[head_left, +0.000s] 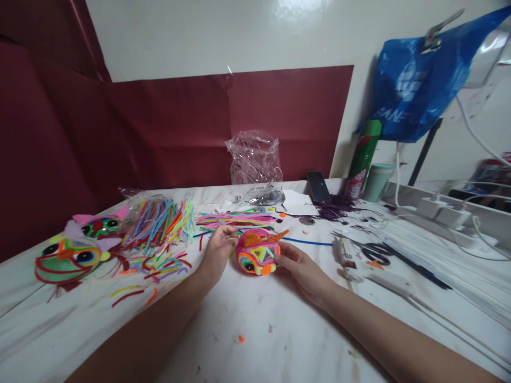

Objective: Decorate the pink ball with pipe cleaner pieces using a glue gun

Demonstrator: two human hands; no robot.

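Note:
A small pipe-cleaner animal figure [259, 252] is between my hands, just above or on the white table. It is pink with an orange ridge, a big googly eye ringed in orange and green, and yellow and mint zigzags. My right hand [301, 268] grips its right side, thumb in front and fingers partly hidden behind it. At its left edge, my left hand [217, 250] has the thumb and fingers pinched together; what lies between the tips is too small to make out. Blue pipe cleaner [309, 241] lies behind my right hand.
Two similar figures, one green-faced [69, 260] and one red [101, 226], sit at left beside bundled pipe cleaners [154, 221]. At right lie black scissors [379, 252], a white glue gun [348, 260], glue sticks [439, 266] and a power strip [443, 215]. A phone [318, 186] leans behind.

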